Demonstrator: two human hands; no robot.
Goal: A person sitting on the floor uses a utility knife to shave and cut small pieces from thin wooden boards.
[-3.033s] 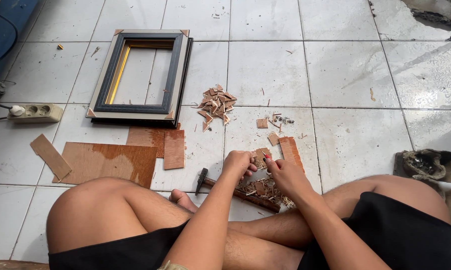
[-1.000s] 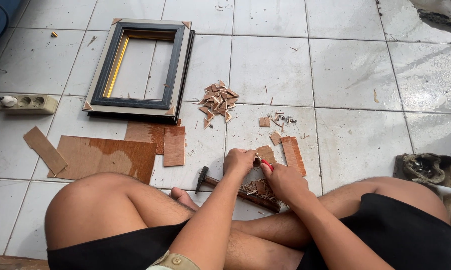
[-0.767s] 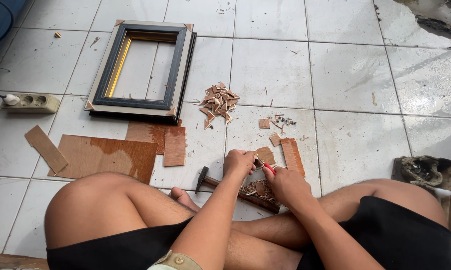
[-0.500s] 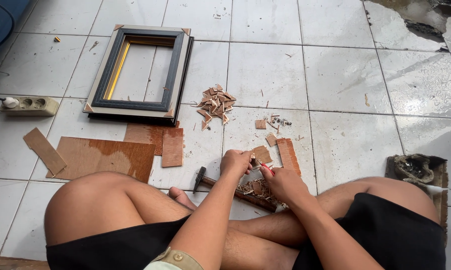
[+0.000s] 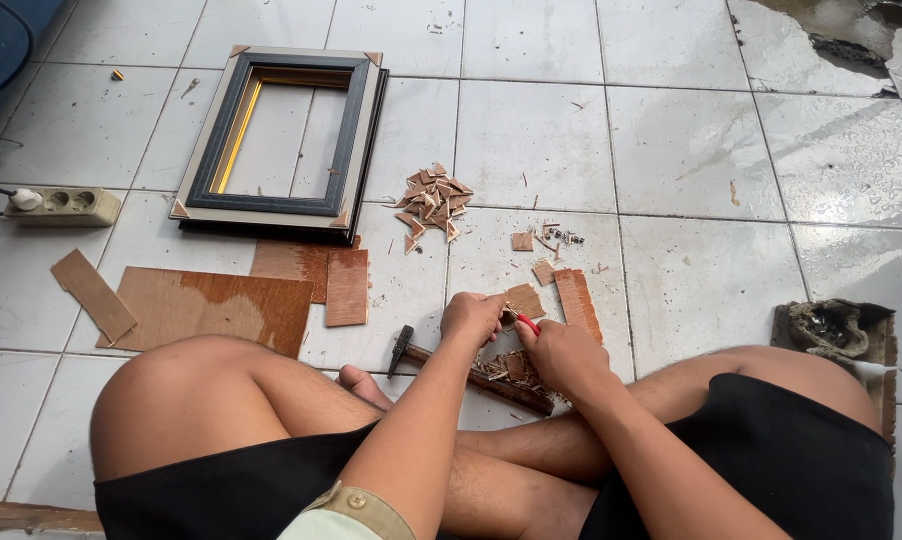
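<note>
I sit cross-legged on a white tiled floor. My left hand (image 5: 471,318) pinches a small brown board piece (image 5: 524,299) above my feet. My right hand (image 5: 559,355) grips a red-handled cutter (image 5: 524,322) whose tip meets that piece. Under both hands lie small brown offcuts (image 5: 511,368) and a hammer (image 5: 441,362) with a wooden handle. A thin brown strip (image 5: 578,303) rests just right of my hands.
A stack of dark picture frames (image 5: 283,140) lies ahead to the left, a pile of small triangular cutouts (image 5: 433,198) beside it. Brown board sheets (image 5: 221,305) lie at the left, a power strip (image 5: 63,206) farther left. A dirty rag (image 5: 833,328) sits at the right.
My hands stay together over the small piece with only slight shifts. The view has drifted a little.
</note>
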